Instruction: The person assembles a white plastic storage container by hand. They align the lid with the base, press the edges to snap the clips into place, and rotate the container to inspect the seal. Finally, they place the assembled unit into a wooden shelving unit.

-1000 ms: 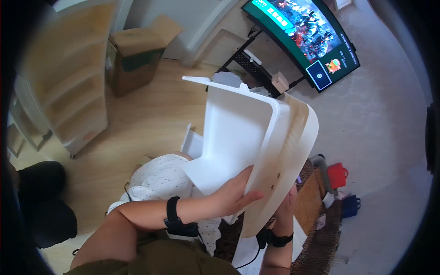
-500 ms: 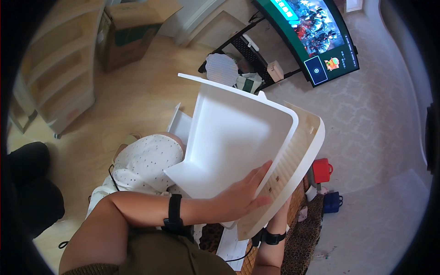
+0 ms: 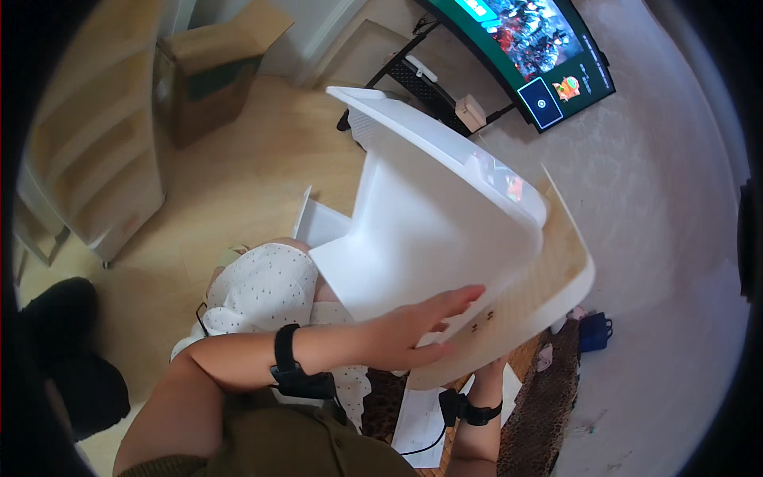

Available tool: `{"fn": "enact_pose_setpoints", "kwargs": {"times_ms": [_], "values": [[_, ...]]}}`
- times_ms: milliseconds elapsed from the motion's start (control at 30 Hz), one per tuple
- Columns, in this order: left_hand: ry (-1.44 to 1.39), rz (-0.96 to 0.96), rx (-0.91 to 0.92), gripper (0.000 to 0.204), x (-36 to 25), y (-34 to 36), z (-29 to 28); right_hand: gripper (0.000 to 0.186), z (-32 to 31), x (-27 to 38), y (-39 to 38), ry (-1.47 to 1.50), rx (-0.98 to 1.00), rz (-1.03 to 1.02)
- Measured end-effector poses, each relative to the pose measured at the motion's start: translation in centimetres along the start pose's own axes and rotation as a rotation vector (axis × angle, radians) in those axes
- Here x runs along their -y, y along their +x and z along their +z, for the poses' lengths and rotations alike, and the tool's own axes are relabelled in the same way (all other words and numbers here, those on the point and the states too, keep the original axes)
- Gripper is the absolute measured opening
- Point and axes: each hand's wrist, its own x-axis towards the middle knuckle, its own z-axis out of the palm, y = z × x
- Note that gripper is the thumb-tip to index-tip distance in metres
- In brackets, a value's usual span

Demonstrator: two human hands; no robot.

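A white plastic bin-like piece (image 3: 429, 238) is tilted in front of me, alongside a curved beige panel with a white outer edge (image 3: 548, 286). My left hand (image 3: 421, 326) lies at the piece's lower right, over the seam with the panel, fingers spread and apart. My right hand (image 3: 489, 370) is under the panel's lower edge, its fingers hidden. A smaller white piece (image 3: 322, 222) shows behind, beside white dotted cloth (image 3: 258, 286) over my lap. White boards (image 3: 417, 425) lie below on a woven surface, beside leopard-print fabric (image 3: 548, 397).
A cardboard box (image 3: 211, 87) and beige shelving unit (image 3: 99, 135) stand at upper left. A screen (image 3: 540, 48) on a black stand (image 3: 429, 95) is at upper right. A dark blue bag (image 3: 594, 332) sits at right; a dark padded object (image 3: 67, 342) at lower left.
The bin piece and panel have rotated, the top rim rising and the right end shifting rightward. My left fingers have spread and moved rightward.
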Motion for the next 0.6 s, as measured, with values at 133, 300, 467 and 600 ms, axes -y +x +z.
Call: {"fn": "enact_pose_setpoints", "kwargs": {"times_ms": [133,300,467,600], "values": [[0.242,-0.27,-0.158,0.054,-0.5,-1.3,-2.1,0.024,-0.8,-0.5,0.1,0.028,0.042,0.038],[-0.031,-0.172,-0.3,0.039,0.9,-1.9,-2.7,0.025,-0.7,-1.5,-0.2,-0.166,0.145,-0.111],[-0.178,-0.257,-0.384,0.031,2.0,-2.4,-3.2,0.028,-0.4,-2.6,-0.2,-0.559,0.337,-0.395],[-0.323,-0.3,-0.512,0.041,2.5,-3.6,-4.9,0.034,-0.9,-4.5,0.1,-0.114,0.299,-0.126]]}}
